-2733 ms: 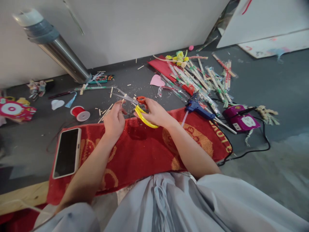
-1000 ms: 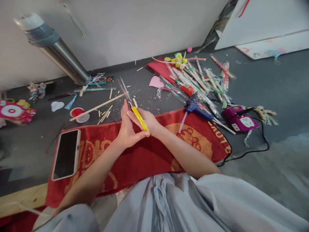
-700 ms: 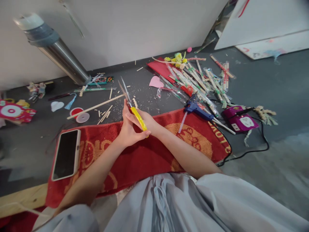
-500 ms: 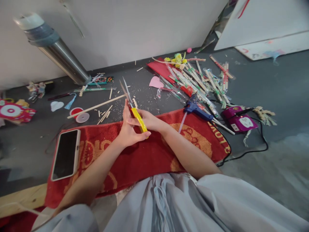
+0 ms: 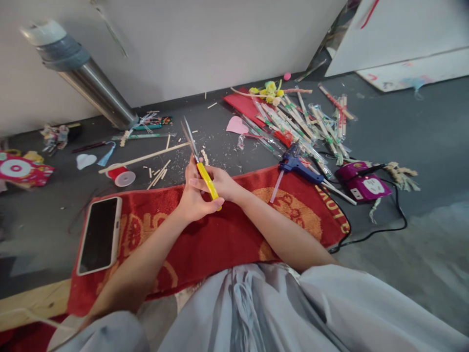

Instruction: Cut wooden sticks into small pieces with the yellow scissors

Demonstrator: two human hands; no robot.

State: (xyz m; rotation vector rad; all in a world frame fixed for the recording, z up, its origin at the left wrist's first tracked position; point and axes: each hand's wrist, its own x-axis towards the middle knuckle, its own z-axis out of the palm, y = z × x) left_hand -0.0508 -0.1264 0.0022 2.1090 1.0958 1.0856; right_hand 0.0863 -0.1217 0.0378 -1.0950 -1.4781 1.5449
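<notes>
In the head view, near mid-frame: yellow-handled scissors (image 5: 208,180) squeezed between left hand (image 5: 193,204) and right hand (image 5: 224,185), both curled in around the handles. Blades a little nearer together than a moment ago, with the right end of a thin wooden stick (image 5: 148,156) at them — probably firmer pressure on the wood. Left end of the stick slightly higher now, along the upper edge of a red spool (image 5: 124,179), left of centre; short stick pieces (image 5: 160,175) nearby.

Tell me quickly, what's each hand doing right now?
Left hand: gripping the yellow-handled scissors, thumb near the handle's end.
Right hand: closed around the same scissors.
</notes>
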